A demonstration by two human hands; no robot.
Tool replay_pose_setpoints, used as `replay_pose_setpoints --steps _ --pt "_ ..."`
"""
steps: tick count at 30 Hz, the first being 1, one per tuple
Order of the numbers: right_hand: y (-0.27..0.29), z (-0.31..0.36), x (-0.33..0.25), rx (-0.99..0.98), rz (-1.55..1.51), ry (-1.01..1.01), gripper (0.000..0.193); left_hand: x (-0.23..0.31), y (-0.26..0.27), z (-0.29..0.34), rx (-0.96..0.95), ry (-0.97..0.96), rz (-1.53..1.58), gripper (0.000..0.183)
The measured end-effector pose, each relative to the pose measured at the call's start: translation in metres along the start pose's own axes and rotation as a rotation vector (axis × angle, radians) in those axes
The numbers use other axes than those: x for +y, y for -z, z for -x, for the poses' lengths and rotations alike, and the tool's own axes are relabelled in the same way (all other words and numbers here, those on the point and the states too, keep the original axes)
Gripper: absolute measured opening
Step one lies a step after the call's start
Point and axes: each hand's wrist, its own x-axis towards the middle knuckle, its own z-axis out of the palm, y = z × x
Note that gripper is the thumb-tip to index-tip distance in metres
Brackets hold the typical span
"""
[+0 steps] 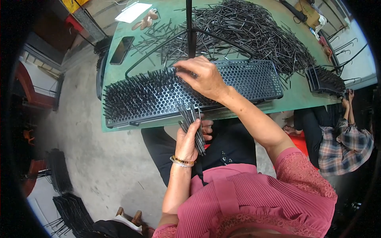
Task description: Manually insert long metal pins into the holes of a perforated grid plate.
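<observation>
Across the near side of the table lies a long black tray (246,81) with a grid of round holes. Thin black rods (131,95) stand upright in the holes of its left part, while the holes to the right are bare. My left hand (186,141), just in front of the tray, is closed round a bundle of similar black rods (187,115). Over the tray's middle, at the edge of the standing rods, my right hand (204,77) has its thumb and fingers drawn together in a pinch. What sits between those fingertips is too small to make out.
A large heap of loose black rods (246,29) covers the far part of the green table (293,95). A black metal post (191,39) rises behind the tray. A phone (122,50) and white paper (133,12) lie at left. Another person (341,146) works at right beside a rod-filled tray (327,79).
</observation>
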Motion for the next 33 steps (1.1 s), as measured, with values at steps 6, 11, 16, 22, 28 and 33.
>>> replay_pose_setpoints --steps 6,11,16,22,28,33 --pt "-0.001 0.005 0.006 -0.077 0.016 -0.022 0.023 0.002 -0.001 0.000 0.005 0.021 0.032 0.032" --pt "0.000 0.003 0.001 -0.002 -0.039 -0.166 0.028 0.004 -0.001 0.002 -0.001 0.030 0.031 0.030" --pt "0.001 0.003 0.000 0.037 0.012 -0.088 0.040 0.000 -0.001 0.000 0.022 -0.002 0.043 0.030" --pt "-0.002 0.007 0.002 0.036 0.014 -0.049 0.036 0.001 -0.001 0.001 0.005 0.016 0.111 0.029" --pt "-0.001 0.014 0.006 -0.012 0.216 0.065 0.021 -0.001 0.001 0.003 0.001 0.013 0.055 0.030" --pt "0.015 0.011 -0.009 0.017 0.079 0.003 0.016 0.002 0.003 0.004 -0.026 0.014 0.058 0.029"
